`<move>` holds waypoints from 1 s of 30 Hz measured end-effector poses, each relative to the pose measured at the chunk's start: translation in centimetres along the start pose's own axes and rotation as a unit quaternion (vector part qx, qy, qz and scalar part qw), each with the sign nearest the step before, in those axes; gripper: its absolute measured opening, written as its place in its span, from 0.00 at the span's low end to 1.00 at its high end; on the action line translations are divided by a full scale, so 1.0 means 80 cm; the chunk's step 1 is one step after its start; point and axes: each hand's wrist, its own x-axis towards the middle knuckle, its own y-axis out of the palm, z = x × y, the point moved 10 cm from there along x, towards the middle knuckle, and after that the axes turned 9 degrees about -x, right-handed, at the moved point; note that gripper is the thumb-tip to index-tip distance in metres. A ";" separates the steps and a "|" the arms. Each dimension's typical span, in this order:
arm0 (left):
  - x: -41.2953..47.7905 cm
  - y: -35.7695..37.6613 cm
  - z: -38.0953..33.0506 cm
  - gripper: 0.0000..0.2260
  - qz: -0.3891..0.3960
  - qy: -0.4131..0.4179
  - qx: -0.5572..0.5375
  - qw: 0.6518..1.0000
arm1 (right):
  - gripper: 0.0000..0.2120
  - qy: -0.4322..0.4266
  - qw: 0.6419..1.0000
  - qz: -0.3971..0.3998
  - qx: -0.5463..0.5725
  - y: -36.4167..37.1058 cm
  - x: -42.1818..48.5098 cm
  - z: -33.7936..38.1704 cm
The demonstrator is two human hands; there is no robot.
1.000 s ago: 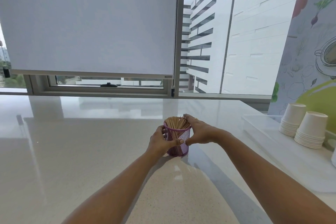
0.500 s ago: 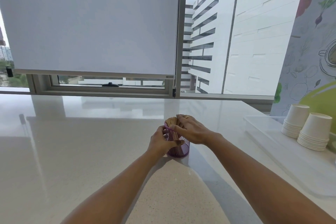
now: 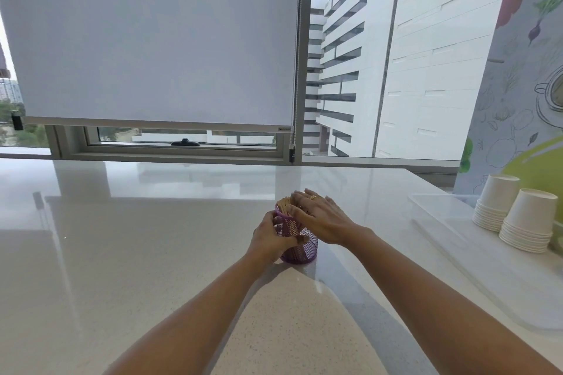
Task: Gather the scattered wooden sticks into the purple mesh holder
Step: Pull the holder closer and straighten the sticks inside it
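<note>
The purple mesh holder [image 3: 300, 250] stands upright on the white counter [image 3: 152, 253], a little right of the middle. Wooden sticks [image 3: 283, 202] stand bunched inside it, only their tops showing at the far left of the rim. My left hand [image 3: 271, 239] is wrapped around the holder's left side, thumb across the front mesh. My right hand [image 3: 320, 219] lies flat, palm down, over the top of the sticks, fingers spread, and hides most of the opening. No loose sticks show on the counter.
Two stacks of white paper cups [image 3: 515, 216] stand on a clear tray [image 3: 457, 237] at the right edge. A window with a lowered blind [image 3: 152, 39] runs along the counter's far side. A painted wall [image 3: 533, 85] closes the right.
My right hand has moved from gripping the holder's right side to lying flat on top of the sticks. My left hand has kept its hold.
</note>
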 end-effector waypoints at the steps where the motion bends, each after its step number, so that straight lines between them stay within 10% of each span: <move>1: 0.000 0.000 0.001 0.35 0.000 0.000 0.001 1.000 | 0.29 -0.004 1.000 0.002 -0.019 0.001 0.000 0.000; 14: 0.000 0.001 0.001 0.39 -0.010 0.006 0.019 1.000 | 0.29 -0.038 0.997 0.008 -0.064 0.006 0.012 0.015; 22: -0.005 -0.001 0.000 0.38 -0.010 0.004 0.021 1.000 | 0.21 0.140 0.924 -0.145 0.325 -0.019 -0.013 -0.061; 26: -0.007 -0.004 -0.001 0.37 -0.003 0.012 0.009 1.000 | 0.22 0.251 0.879 -0.056 0.402 0.027 -0.031 -0.094; 30: -0.008 -0.008 -0.004 0.37 -0.012 0.022 0.007 1.000 | 0.26 0.181 0.873 0.097 0.443 0.065 -0.037 -0.061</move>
